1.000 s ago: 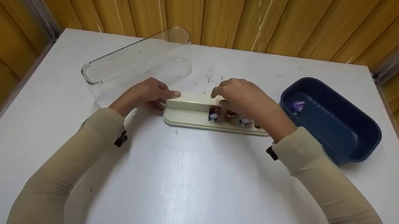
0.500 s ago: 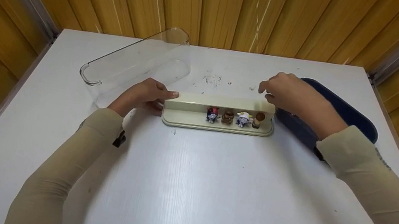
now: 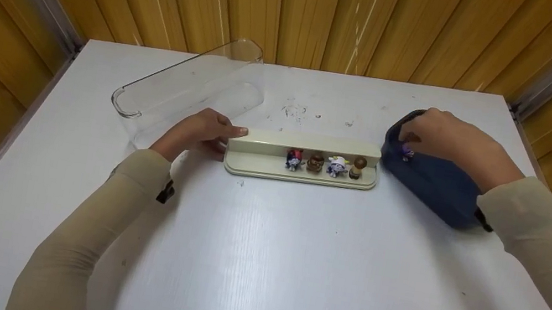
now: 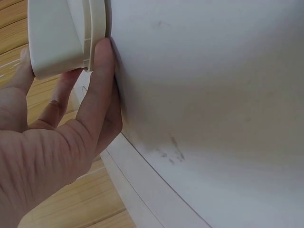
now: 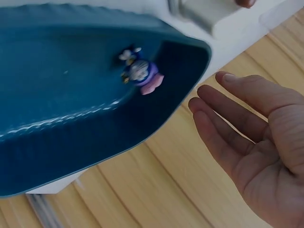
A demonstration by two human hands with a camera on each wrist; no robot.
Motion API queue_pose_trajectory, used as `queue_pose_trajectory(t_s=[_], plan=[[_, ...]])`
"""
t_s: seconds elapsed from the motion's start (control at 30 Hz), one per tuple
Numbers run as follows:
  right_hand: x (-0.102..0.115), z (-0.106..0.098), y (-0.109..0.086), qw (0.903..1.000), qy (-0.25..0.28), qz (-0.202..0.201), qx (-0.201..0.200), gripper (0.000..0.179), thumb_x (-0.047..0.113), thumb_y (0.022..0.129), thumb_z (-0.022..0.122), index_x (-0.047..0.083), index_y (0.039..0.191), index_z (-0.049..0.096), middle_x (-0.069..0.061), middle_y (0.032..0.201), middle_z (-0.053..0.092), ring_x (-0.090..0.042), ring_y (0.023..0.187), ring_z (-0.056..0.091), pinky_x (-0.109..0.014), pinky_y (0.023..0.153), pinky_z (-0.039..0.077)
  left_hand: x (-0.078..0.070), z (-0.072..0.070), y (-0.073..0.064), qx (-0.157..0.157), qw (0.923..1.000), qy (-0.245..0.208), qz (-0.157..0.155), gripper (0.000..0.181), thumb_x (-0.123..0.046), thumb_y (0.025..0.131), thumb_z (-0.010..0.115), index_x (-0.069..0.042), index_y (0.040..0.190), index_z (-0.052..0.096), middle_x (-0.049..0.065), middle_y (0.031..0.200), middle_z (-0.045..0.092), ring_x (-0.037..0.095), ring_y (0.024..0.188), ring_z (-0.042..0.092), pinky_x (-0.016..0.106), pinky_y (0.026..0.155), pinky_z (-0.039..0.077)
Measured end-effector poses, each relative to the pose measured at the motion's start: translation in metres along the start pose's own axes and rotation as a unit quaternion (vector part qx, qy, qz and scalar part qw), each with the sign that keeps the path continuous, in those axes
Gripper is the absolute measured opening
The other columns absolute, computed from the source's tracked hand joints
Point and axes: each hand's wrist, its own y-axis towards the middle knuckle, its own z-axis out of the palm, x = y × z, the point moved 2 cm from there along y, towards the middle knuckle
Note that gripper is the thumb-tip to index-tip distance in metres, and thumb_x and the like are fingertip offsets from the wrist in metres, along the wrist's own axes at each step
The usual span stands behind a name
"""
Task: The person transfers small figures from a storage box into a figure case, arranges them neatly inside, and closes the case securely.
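My left hand (image 3: 201, 131) grips the left end of a cream stepped display stand (image 3: 255, 161), its thumb on top; the left wrist view shows the fingers against the stand's end (image 4: 54, 40). Along the lower step stand a red-topped figurine (image 3: 293, 160), a brown one (image 3: 315, 163), a white-hatted one (image 3: 337, 166) and a brown-haired one (image 3: 358, 167). My right hand (image 3: 447, 139) reaches over a dark blue basin (image 3: 427, 189), close to a purple figurine (image 3: 407, 153). In the right wrist view that figurine (image 5: 140, 73) lies inside the basin, apart from the spread fingers (image 5: 228, 109).
A clear plastic box (image 3: 192, 85) lies at the back left, behind my left hand. The white table (image 3: 247, 262) ends at a wooden slatted wall (image 3: 305, 14). Small dark marks (image 3: 294, 110) dot the tabletop behind the stand.
My right hand has moved from above the stand rightward to the basin, uncovering the figurines at the stand's right end. The left hand and the stand have stayed nearly still.
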Motion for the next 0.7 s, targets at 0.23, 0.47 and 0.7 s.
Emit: queue_pose_trajectory(t_s=[0.23,0.47,0.7], plan=[[-0.018,0.013,0.001,0.9994,0.021,0.015,-0.021,0.016,0.002,0.093,0.071,0.002,0.108,0.075,-0.010,0.095,0.071,-0.025,0.086,0.060,-0.048,0.082,0.056,0.001,0.000,0.001,0.003,0.9999,-0.011,0.001,0.054,-0.042,0.091,0.077,0.000,0.123,0.063,0.014,0.113,0.065,0.023,0.089,0.066,0.036,0.083,0.061],[-0.038,0.027,0.004,0.9944,0.078,0.070,-0.015,0.022,0.011,0.097,0.069,0.001,0.117,0.073,-0.016,0.107,0.071,-0.029,0.095,0.063,-0.056,0.093,0.054,0.000,0.000,0.002,0.001,1.0000,0.001,-0.006,0.057,-0.043,0.091,0.076,-0.001,0.126,0.062,0.013,0.113,0.064,0.023,0.090,0.066,0.034,0.082,0.061],[-0.057,0.036,0.010,0.9921,0.107,0.062,0.018,0.031,0.017,0.099,0.067,0.003,0.127,0.067,-0.017,0.115,0.067,-0.031,0.102,0.062,-0.057,0.097,0.051,-0.003,0.001,0.000,0.007,1.0000,0.000,0.005,0.055,-0.042,0.091,0.077,0.000,0.125,0.062,0.012,0.111,0.064,0.022,0.089,0.066,0.035,0.083,0.060]])
